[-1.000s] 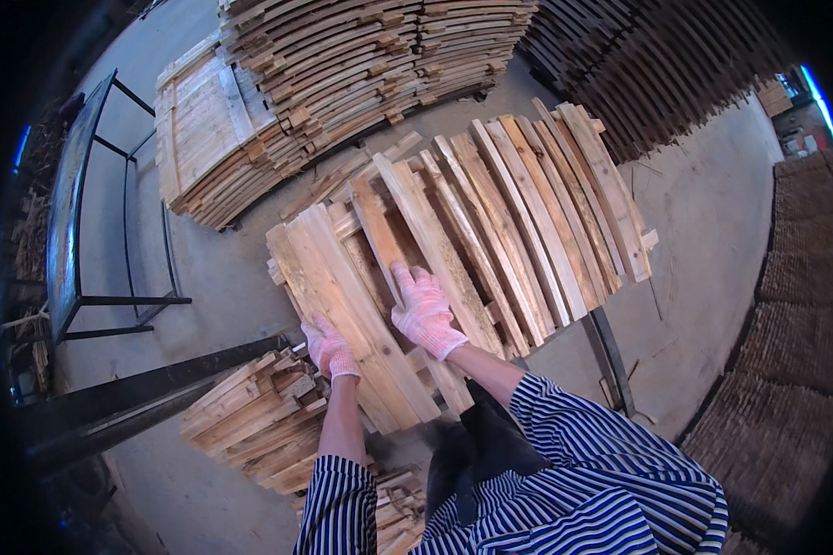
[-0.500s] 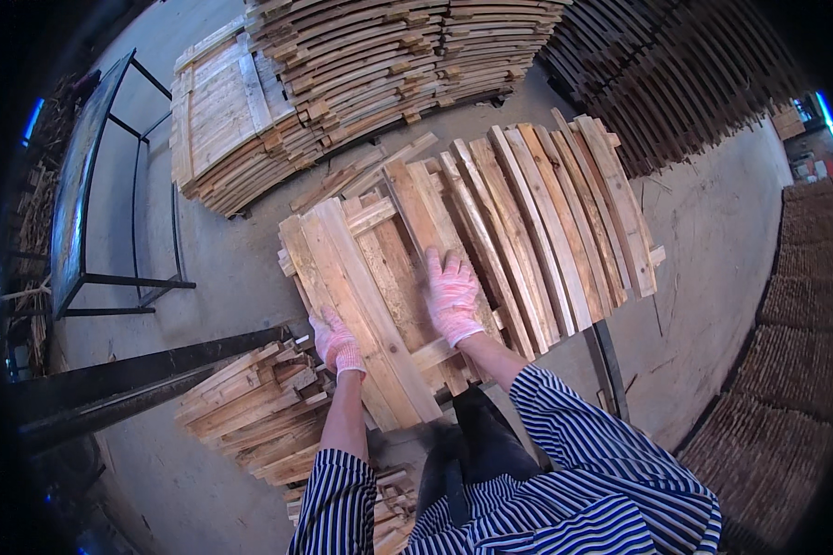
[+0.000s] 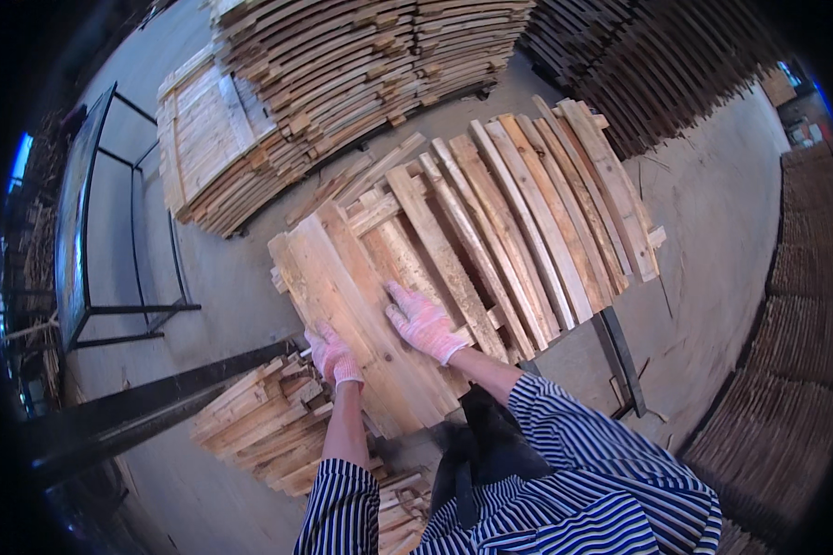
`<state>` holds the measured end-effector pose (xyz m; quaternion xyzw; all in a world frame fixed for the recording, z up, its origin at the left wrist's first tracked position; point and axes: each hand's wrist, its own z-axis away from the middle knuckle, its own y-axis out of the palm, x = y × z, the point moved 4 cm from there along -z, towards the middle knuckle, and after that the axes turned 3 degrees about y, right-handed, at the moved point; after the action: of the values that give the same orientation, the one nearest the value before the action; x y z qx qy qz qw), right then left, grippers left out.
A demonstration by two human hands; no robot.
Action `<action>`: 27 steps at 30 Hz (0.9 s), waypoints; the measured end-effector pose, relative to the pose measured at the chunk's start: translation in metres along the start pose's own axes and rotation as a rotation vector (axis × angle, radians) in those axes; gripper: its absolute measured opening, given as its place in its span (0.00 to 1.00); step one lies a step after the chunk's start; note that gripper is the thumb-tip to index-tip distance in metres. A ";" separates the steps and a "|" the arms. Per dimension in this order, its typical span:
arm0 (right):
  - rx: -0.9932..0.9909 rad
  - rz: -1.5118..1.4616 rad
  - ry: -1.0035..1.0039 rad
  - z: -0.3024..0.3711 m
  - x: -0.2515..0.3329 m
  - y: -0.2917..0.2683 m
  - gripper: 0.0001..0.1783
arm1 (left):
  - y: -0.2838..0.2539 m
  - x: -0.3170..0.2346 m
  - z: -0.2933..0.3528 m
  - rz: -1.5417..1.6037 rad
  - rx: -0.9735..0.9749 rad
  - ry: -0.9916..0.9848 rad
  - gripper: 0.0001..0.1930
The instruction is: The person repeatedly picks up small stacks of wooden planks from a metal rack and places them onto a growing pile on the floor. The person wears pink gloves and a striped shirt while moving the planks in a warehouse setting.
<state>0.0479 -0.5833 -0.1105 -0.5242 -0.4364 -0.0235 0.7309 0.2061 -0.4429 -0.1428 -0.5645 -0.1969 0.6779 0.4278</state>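
Light wooden planks [image 3: 347,296] lie side by side across crosspieces [image 3: 376,215] in front of me. My left hand [image 3: 334,355], in a pink-and-white knit glove, closes on the outer left edge of the leftmost plank. My right hand [image 3: 424,324], gloved the same way, rests with fingers apart against the right side of the left group of planks. A gap beside it shows pale wood underneath. Farther right, narrower slats [image 3: 518,213] lie in a spaced row, some slightly askew.
Short wood pieces [image 3: 268,416] are heaped at lower left, beside a dark metal beam [image 3: 167,375]. Finished panels [image 3: 204,139] and tall wood stacks [image 3: 370,65] stand behind. A metal-framed table [image 3: 88,222] is far left; dark stacked slats [image 3: 657,65] stand far right.
My right hand has moved left, from a slat to the left group of planks. That slat now sits farther right, and the left planks lie closer together. My left hand stays at the edge.
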 end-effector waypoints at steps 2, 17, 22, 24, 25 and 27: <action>0.060 0.243 0.083 -0.025 0.010 -0.046 0.29 | -0.013 0.016 -0.007 -0.017 -0.031 -0.013 0.40; -0.081 0.225 0.320 -0.047 -0.091 -0.071 0.23 | 0.004 -0.004 0.002 0.026 -0.024 0.090 0.37; 0.037 -0.033 0.276 -0.027 -0.050 -0.016 0.20 | -0.002 0.027 -0.016 -0.068 -0.125 0.112 0.36; 0.014 -0.065 0.231 -0.013 -0.040 -0.002 0.20 | 0.011 0.007 -0.008 0.019 -0.014 0.084 0.34; 0.018 -0.079 0.206 -0.013 -0.034 0.001 0.20 | 0.010 0.004 -0.009 0.037 -0.001 0.072 0.34; 0.064 0.007 0.170 -0.013 -0.026 -0.008 0.23 | 0.002 0.013 -0.013 0.017 -0.037 0.066 0.35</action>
<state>0.0357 -0.6080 -0.1226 -0.4982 -0.3717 -0.0515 0.7817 0.2178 -0.4367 -0.1560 -0.5959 -0.1903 0.6589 0.4177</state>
